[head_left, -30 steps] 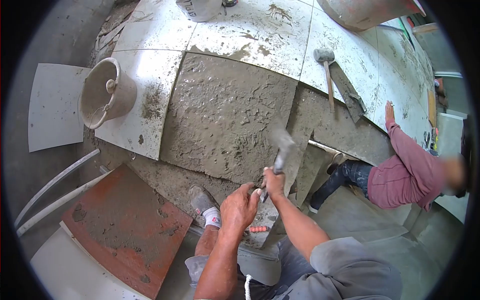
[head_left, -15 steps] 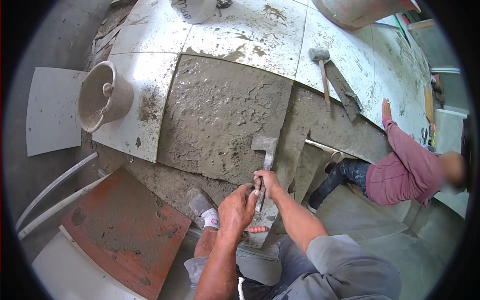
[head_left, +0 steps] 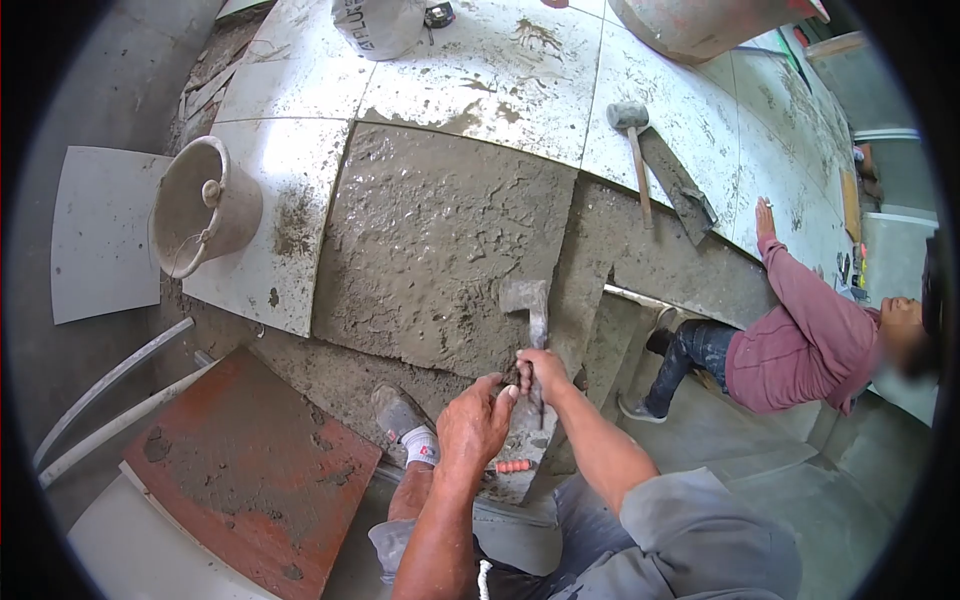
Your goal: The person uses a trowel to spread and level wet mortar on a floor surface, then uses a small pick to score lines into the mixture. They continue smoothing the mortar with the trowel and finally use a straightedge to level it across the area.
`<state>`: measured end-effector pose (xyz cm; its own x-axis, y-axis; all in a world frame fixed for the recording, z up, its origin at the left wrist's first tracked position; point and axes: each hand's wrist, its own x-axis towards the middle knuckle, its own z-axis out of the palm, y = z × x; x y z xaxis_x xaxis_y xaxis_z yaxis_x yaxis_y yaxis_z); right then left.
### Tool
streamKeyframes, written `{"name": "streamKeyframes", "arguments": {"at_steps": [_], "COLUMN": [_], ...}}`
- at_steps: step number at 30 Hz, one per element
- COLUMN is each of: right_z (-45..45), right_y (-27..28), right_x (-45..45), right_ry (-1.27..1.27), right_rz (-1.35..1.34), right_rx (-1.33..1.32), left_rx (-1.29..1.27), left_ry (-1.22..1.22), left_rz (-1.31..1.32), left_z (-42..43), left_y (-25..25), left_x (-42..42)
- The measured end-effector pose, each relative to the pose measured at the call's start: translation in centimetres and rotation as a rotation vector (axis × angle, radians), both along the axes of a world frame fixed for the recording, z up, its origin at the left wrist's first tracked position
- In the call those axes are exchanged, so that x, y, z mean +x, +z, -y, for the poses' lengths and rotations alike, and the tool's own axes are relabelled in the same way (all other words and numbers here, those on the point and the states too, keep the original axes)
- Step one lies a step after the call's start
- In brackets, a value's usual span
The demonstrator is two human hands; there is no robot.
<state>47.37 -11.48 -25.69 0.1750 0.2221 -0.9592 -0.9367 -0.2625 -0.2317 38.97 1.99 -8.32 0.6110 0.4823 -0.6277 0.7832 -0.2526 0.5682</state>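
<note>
R grip (head_left: 545,375) is wrapped tight round the hammer (head_left: 538,328), handle end poking out on the near side of the fist; its flat head is over the mortar bed (head_left: 420,230), nr the bed's near R corner. Can't tell if head touches mortar. L grip (head_left: 475,425) is part curled just off the bed's near edge, thumb & fingertips close to R grip; can't tell if it has hold of anything. Orange handle (head_left: 513,466) lies nr L grip, a bit R. Bucket (head_left: 238,205) stands on tile (head_left: 255,288) by the bed's L edge. Mallet (head_left: 637,160) & trowel (head_left: 672,180) lie side by side past the bed's far R corner, at the tiling's near edge. Further R, co-worker's hand (head_left: 765,218) is at the tiling's edge, w/ pink sleeve (head_left: 810,280). Red board (head_left: 335,520), mortar-smeared, is off the bed's near L corner. Sack (head_left: 370,28) & tape measure (head_left: 438,15) sit beyond the bed's far edge.
</note>
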Motion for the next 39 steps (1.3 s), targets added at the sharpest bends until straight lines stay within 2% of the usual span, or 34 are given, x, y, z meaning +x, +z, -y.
{"name": "streamKeyframes", "arguments": {"at_steps": [2,5,6,9,10,13,14,17,20,22,24,25,26,28,29,32,34,36,38,39], "right_z": [0.9,0.9,0.6,-1.2,-1.6,-2.3,-2.4,-3.5,-4.7,-5.7,-7.9,-8.7,-10.6,-14.0,-15.4,-17.7,-18.2,-19.4,-19.9,-19.9], "right_y": [1.3,3.3,3.5,2.2,1.2,0.1,0.5,3.6,6.1,5.5,5.8,6.2,7.0,7.2,6.2,0.9,-2.2,-1.2,1.8,2.7], "right_x": [0.1,1.1,1.2,0.7,-0.2,-1.6,-1.5,-1.3,-1.6,-2.0,-2.6,-2.9,-3.4,-4.0,-4.6,-6.5,-7.4,-7.8,-7.6,-7.7], "right_ry": [0.038,0.05,0.066,-0.267,-0.244,0.222,0.234,0.316,0.616,0.64,0.624,0.679,0.689,0.708,0.719,0.84,1.332,1.347,1.195,1.146], "right_rz": [0.034,0.316,0.306,0.53,0.512,0.222,0.217,0.317,0.788,0.811,0.753,0.952,0.951,0.904,0.902,0.929,0.912,0.888,0.779,0.881], "right_rx": [-0.064,-0.192,-0.191,-0.101,-0.082,-0.117,-0.108,-0.171,-0.312,-0.24,-0.035,0.122,0.128,0.264,0.269,0.212,-0.088,-0.14,-0.058,-0.003], "left_rx": [0.016,0.015,0.014,0.045,0.061,0.023,0.03,0.016,0.025,0.045,0.064,0.149,0.234,0.231,0.224,0.273,0.292,0.299,0.306,0.288], "left_ry": [0.006,0.022,0.037,0.028,0.054,0.044,0.057,0.077,0.115,0.173,0.233,0.336,0.437,0.535,0.622,0.64,0.625,0.613,0.65,0.686], "left_rz": [0.006,0.005,-0.006,0.045,0.027,0.078,0.071,0.09,0.091,0.122,0.15,0.262,0.373,0.383,0.391,0.324,0.325,0.343,0.372,0.373], "left_z": [0.0,-0.8,-0.8,-0.6,-0.5,-0.7,-0.6,-1.3,-2.1,-2.7,-3.2,-3.6,-4.0,-5.3,-5.8,-6.4,-6.5,-6.8,-7.3,-7.7], "left_y": [0.2,0.3,0.2,0.0,0.1,0.6,0.6,0.6,0.8,1.4,1.7,1.6,1.6,2.3,2.4,1.8,2.0,2.0,2.2,2.4], "left_x": [-0.3,-0.2,-0.5,-0.8,-0.8,-0.4,-0.5,-1.1,-2.0,-2.2,-2.6,-2.8,-3.0,-3.9,-4.5,-6.2,-6.6,-6.9,-7.5,-8.0]}}
